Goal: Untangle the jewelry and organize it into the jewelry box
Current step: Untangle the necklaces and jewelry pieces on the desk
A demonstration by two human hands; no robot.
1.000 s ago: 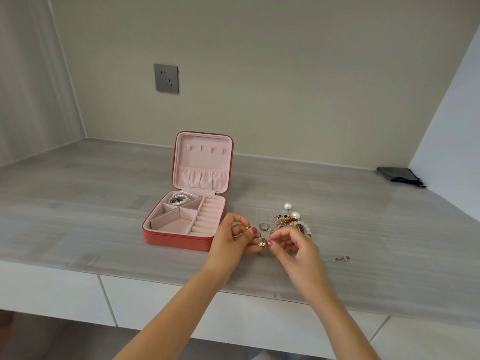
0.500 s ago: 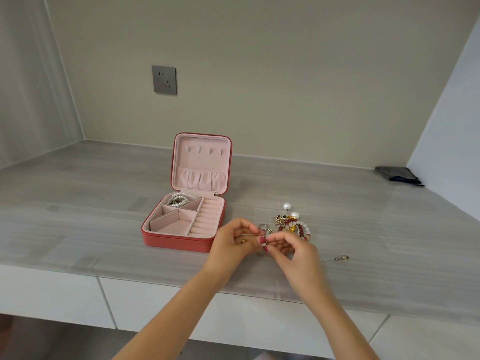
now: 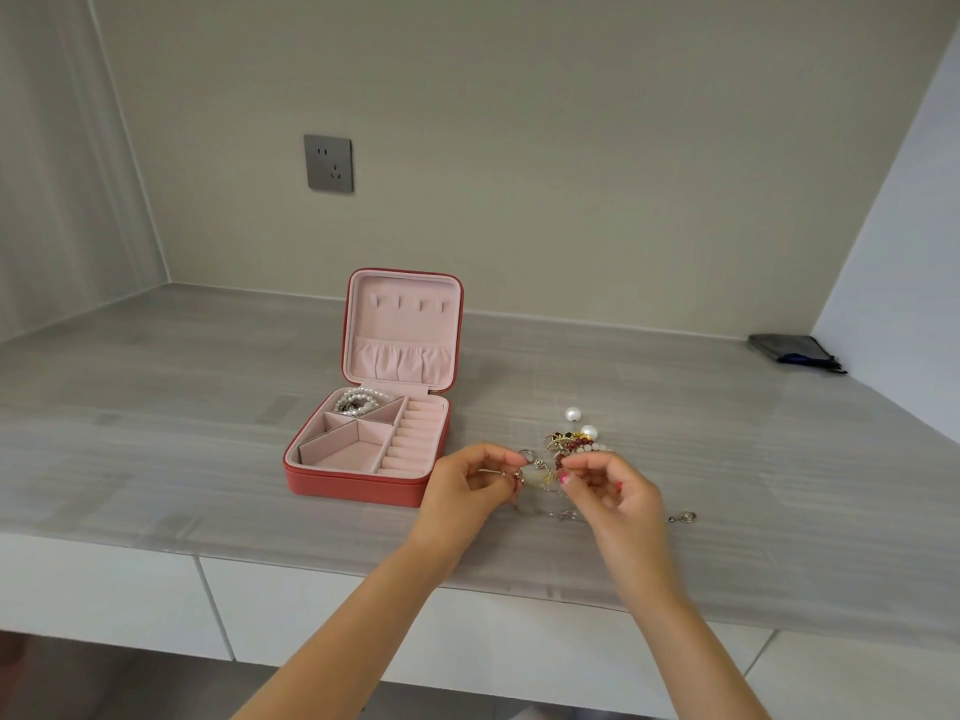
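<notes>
Near the front edge of the worktop [image 3: 156, 387], just right of the open jewelry box [image 3: 363, 454], your two hands are working a thin gold chain [image 3: 545, 480] out of the tangled pile [image 3: 574, 444]. Your left hand [image 3: 467, 491] has its thumb and fingers curled in a pinch on one end of the chain; your right hand [image 3: 613, 496] pinches the other end beside the dark red beads. Both are clamped on the chain, lifted a little off the surface.

To do this well, I'd judge you should keep the pull light and spread your hands slowly, so the chain slides free rather than tightening a knot. Watch where it runs under the beads and the two big pearls [image 3: 579, 423]; if it snags, ease back and loosen the loop with a fingertip. A silver ring [image 3: 527, 454] lies loose just beyond your hands, and a small clasp piece [image 3: 687, 517] sits near the front edge to your right; mind you don't sweep either off.

One back compartment of the box already holds a pearl strand [image 3: 358, 400]; the other compartments and the ring rolls look unfilled.

Your worktop is pale grey wood grain with white drawer fronts below. Beige walls close it in, a grey socket [image 3: 328, 163] sits on the back wall, and a dark pouch [image 3: 792, 348] lies in the far right corner
</notes>
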